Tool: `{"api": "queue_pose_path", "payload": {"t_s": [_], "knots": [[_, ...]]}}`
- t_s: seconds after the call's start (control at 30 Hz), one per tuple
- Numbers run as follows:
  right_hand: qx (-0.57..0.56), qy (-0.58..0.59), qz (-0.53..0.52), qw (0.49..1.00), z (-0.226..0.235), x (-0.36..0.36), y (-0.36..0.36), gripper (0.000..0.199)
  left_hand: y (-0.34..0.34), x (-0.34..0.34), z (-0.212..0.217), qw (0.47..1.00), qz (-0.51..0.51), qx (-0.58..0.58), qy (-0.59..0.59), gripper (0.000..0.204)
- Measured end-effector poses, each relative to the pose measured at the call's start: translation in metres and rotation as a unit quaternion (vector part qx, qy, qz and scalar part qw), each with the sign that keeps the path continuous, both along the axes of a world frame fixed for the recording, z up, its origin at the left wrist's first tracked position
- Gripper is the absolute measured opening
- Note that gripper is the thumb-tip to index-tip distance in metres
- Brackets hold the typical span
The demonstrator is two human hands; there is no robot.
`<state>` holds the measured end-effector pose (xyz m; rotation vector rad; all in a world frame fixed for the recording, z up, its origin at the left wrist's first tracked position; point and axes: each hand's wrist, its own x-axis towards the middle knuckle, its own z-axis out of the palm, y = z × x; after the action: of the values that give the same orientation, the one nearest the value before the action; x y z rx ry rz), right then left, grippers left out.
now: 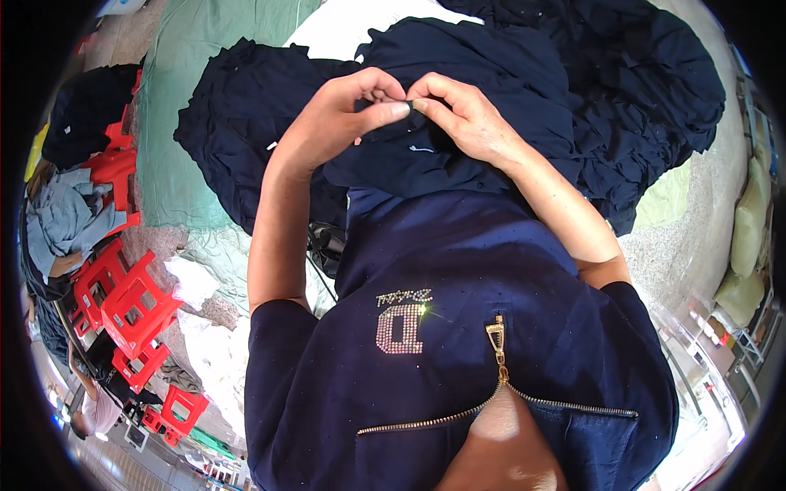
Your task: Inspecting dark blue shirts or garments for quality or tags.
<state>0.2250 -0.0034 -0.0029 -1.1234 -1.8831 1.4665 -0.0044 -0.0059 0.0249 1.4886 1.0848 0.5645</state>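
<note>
My left hand (348, 110) and my right hand (463, 114) meet above a heap of dark navy cloth. Thumb and forefinger of each are pinched together, tip close to tip, on a small bit of the dark cloth (410, 107). The exact shape of what lies between the fingertips is mostly hidden. Below the hands, more navy cloth (385, 168) drapes over my lap, with a short white thread (422, 149) lying on it. Left of my left wrist, a small white tag (272, 146) shows on a navy pile (225, 123).
A larger navy cloth pile (647, 90) rises at the far right. Green sheeting (176, 155) covers the floor on the left. Several red plastic stools (139, 303) stand beyond it, one bearing grey-blue cloth (70, 209). Another person (98, 409) is at the lower left. Pale sacks (747, 229) line the right edge.
</note>
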Motion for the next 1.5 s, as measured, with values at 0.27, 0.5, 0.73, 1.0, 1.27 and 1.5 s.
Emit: {"api": "queue_pose_path", "payload": {"t_s": [0.27, 0.5, 0.73, 1.0, 1.27, 1.5], "knots": [[0.259, -0.057, -0.046, 0.963, 0.004, -0.012, -0.005, 0.017, 0.000, 0.005, 0.005, 0.993, 0.032, 0.099, 0.055, 0.014], [0.110, -0.003, -0.002, 0.994, -0.009, -0.015, 0.000, 0.015, -0.005, 0.010, 0.007, 0.992, 0.009, 0.093, 0.088, 0.009], [-0.084, -0.034, 0.026, 0.996, -0.009, -0.012, 0.007, 0.022, 0.005, 0.013, -0.029, 0.995, 0.068, -0.041, -0.054, 0.005], [0.429, -0.061, 0.016, 0.901, -0.016, -0.002, 0.018, 0.034, 0.048, -0.003, -0.086, 0.953, 0.122, -0.205, -0.189, 0.022], [0.514, -0.084, 0.042, 0.852, -0.043, -0.013, 0.025, 0.014, 0.047, -0.008, -0.111, 0.937, 0.084, -0.227, -0.250, 0.020], [0.466, -0.033, -0.049, 0.883, -0.021, -0.008, 0.002, 0.014, 0.021, -0.004, -0.064, 0.940, 0.104, -0.215, -0.244, 0.017]]}}
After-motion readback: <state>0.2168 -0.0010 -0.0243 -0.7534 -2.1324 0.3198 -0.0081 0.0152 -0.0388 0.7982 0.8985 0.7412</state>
